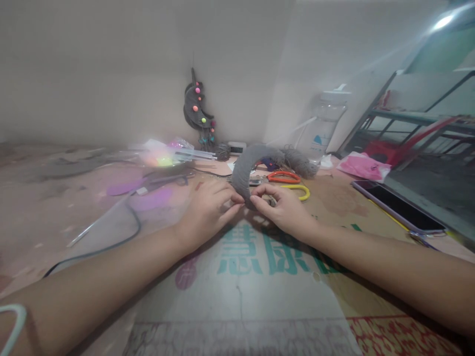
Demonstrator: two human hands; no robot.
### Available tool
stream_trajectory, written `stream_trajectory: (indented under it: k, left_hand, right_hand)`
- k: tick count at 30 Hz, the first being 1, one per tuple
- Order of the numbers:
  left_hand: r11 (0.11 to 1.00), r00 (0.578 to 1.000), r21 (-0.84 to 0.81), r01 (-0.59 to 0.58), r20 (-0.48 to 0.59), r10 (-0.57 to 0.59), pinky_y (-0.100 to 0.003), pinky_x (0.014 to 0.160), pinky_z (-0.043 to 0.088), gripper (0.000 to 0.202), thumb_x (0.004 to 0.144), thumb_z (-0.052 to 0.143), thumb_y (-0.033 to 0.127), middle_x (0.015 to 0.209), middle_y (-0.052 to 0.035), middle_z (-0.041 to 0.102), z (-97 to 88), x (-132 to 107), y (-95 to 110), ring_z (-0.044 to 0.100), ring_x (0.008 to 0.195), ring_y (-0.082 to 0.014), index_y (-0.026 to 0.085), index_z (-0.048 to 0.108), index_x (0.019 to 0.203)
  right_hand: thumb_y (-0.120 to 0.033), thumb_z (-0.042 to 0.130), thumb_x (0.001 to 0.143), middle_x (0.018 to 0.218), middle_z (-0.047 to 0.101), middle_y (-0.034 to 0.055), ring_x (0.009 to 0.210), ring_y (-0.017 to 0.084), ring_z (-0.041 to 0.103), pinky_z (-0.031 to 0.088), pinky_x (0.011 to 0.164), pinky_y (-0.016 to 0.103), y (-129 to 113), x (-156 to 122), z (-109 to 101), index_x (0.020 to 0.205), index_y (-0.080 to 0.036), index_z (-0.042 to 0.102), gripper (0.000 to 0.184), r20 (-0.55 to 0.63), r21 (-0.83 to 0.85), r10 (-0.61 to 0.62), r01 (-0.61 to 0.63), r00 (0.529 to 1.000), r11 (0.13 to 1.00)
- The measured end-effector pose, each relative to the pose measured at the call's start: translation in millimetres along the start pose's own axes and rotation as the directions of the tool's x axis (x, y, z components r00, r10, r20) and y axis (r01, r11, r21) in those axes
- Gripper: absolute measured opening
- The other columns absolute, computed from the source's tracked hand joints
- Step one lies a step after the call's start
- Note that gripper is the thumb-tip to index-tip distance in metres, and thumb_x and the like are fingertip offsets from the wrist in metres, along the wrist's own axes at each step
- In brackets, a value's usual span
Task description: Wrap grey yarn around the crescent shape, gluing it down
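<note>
Both hands meet near the middle of the view, over a printed sheet of cardboard [237,301] that lies on the table [22,232]. Between them stands a grey crescent [243,170], whose fuzzy surface has a colour similar to the grey yarn [302,163] behind it. The left hand [208,205] holds the lower end of the crescent from one side, with thumb and forefinger brought together in a narrow pinch. The right hand [285,210] pinches the same end from the other side, also with thumb and forefinger, so the grip of each hand is small and closed on the piece. I think that this double hold serves to keep the piece upright and steady, while its curve rises free and bends over to the right. The picture is soft here, so I cannot tell whether a thin strand passes between the fingertips.

Just behind the hands lie an orange handle [282,172] and a yellow handle [307,192], with loops turned towards the right hand, which probably makes them easy to take. A decorated crescent [192,106] with coloured balls hangs against the wall, where it is in plain sight. The bottle [328,123] and the phone [401,206] are placed to the right, apart from the hands, perhaps to leave the working space free.
</note>
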State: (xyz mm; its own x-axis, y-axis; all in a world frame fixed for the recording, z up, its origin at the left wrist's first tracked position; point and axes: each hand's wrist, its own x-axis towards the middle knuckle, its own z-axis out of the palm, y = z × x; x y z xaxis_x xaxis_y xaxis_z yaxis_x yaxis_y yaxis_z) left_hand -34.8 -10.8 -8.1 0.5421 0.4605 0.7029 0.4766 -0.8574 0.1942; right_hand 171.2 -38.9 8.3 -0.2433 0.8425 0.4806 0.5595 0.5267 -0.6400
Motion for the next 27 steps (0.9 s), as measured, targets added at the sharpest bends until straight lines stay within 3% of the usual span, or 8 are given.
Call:
stream_trajectory:
  k: [4, 7, 10, 13, 15, 18, 22, 27]
  left_hand:
    - [0.999, 0.999, 0.033, -0.013, 0.033, 0.012, -0.033, 0.079, 0.042, 0.008, 0.090, 0.058, 0.023, 0.087, -0.0042, 0.067, -1.0, 1.6, 4.3, 0.059, 0.086, -0.0189, 0.019, 0.062, 0.085]
    - [0.999, 0.997, 0.029, 0.040, 0.059, -0.042, -0.034, 0.080, 0.042, 0.007, 0.089, 0.056, 0.021, 0.086, -0.0040, 0.065, -0.7, 3.1, 6.5, 0.057, 0.088, -0.0199, 0.019, 0.058, 0.083]
    - [0.975, 0.977, -0.066, 0.211, 0.030, -0.209, -0.033, 0.079, 0.043, 0.006, 0.089, 0.051, 0.021, 0.086, -0.0033, 0.063, 0.0, 4.0, 4.5, 0.057, 0.085, -0.0190, 0.020, 0.055, 0.084]
    - [0.892, 0.912, -0.211, 0.399, -0.011, -0.410, -0.031, 0.076, 0.044, 0.012, 0.093, 0.045, 0.027, 0.086, -0.0028, 0.062, 1.1, 4.3, -1.3, 0.057, 0.083, -0.0181, 0.019, 0.053, 0.086]
    - [0.854, 0.880, -0.250, 0.456, -0.013, -0.474, -0.030, 0.074, 0.043, 0.023, 0.096, 0.042, 0.033, 0.080, -0.0019, 0.060, 1.7, 4.4, -4.5, 0.057, 0.080, -0.0181, 0.020, 0.053, 0.081]
    - [0.821, 0.870, -0.305, 0.483, 0.062, -0.489, -0.029, 0.071, 0.042, 0.032, 0.096, 0.042, 0.040, 0.075, -0.0010, 0.060, 1.8, 5.4, -4.0, 0.056, 0.076, -0.0179, 0.020, 0.057, 0.076]
    - [0.760, 0.877, -0.440, 0.477, 0.186, -0.443, -0.027, 0.073, 0.043, 0.026, 0.091, 0.053, 0.041, 0.080, -0.0007, 0.065, 1.1, 8.4, 3.1, 0.059, 0.077, -0.0174, 0.019, 0.064, 0.083]
    - [0.545, 0.817, -0.626, 0.557, 0.298, -0.493, -0.023, 0.062, 0.041, 0.025, 0.087, 0.058, 0.041, 0.072, 0.0011, 0.059, 2.7, 9.7, 6.3, 0.052, 0.065, -0.0128, 0.017, 0.060, 0.084]
  right_hand:
    - [-0.028, 0.058, 0.085, 0.074, 0.067, 0.0004, 0.071, 0.014, 0.060, 0.047, 0.068, 0.025, -1.2, -0.3, 0.4, 0.076, -0.019, 0.061, 0.013, 0.011, 0.007, 0.005, -0.005, 1.000, 1.000]
    - [-0.027, 0.058, 0.084, 0.074, 0.066, 0.0003, 0.070, 0.014, 0.060, 0.048, 0.068, 0.025, -0.1, 0.4, 1.0, 0.077, -0.019, 0.060, 0.011, 0.022, 0.027, 0.010, -0.011, 1.000, 1.000]
    - [-0.027, 0.056, 0.086, 0.071, 0.063, -0.0009, 0.065, 0.013, 0.058, 0.049, 0.062, 0.024, 3.0, 1.6, 2.2, 0.079, -0.019, 0.058, 0.011, 0.022, 0.109, 0.074, -0.076, 0.997, 0.991]
    - [-0.031, 0.055, 0.088, 0.071, 0.059, -0.0014, 0.063, 0.012, 0.057, 0.050, 0.061, 0.024, 6.3, 2.6, 3.6, 0.078, -0.019, 0.056, 0.015, 0.030, 0.212, 0.133, -0.136, 0.991, 0.968]
    - [-0.032, 0.055, 0.088, 0.071, 0.058, -0.0018, 0.063, 0.012, 0.057, 0.051, 0.061, 0.024, 7.5, 2.8, 4.3, 0.078, -0.019, 0.055, 0.016, 0.029, 0.233, 0.140, -0.143, 0.990, 0.962]
    - [-0.031, 0.055, 0.088, 0.070, 0.058, -0.0022, 0.062, 0.012, 0.057, 0.049, 0.061, 0.024, 7.5, 2.4, 4.4, 0.079, -0.019, 0.055, 0.015, 0.006, 0.188, 0.114, -0.113, 0.993, 0.976]
    - [-0.027, 0.056, 0.087, 0.074, 0.063, 0.0000, 0.070, 0.014, 0.059, 0.047, 0.066, 0.025, 6.0, 1.0, 3.5, 0.080, -0.019, 0.057, 0.011, -0.032, 0.016, -0.025, 0.026, 0.999, 1.000]
    - [-0.028, 0.053, 0.092, 0.079, 0.067, 0.0027, 0.078, 0.017, 0.062, 0.048, 0.074, 0.029, 7.0, 0.2, 1.8, 0.081, -0.019, 0.062, 0.016, 0.006, -0.014, -0.094, 0.094, 0.996, 0.995]
